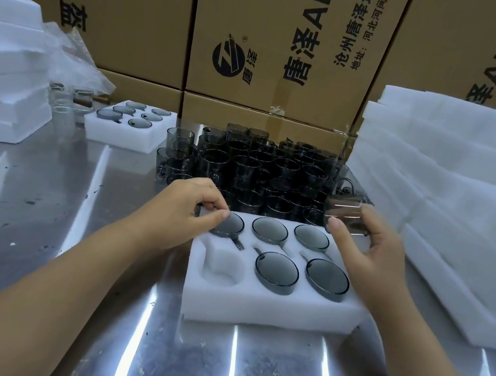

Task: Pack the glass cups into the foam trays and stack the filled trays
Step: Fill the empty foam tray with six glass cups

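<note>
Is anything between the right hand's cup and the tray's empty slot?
Nothing visible. The empty slot lies open; the cup in the right hand need only cross above seated cups. The left hand sits just behind the slot.

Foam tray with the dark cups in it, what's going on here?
A person is filling a white foam tray on a metal table. Five of its six pockets hold dark glass cups; the front-left pocket is empty. The left hand pinches the rim of the back-left cup in the tray, while the right hand holds a sixth cup above the tray's back right corner. Loose cups wait behind the tray.
</note>
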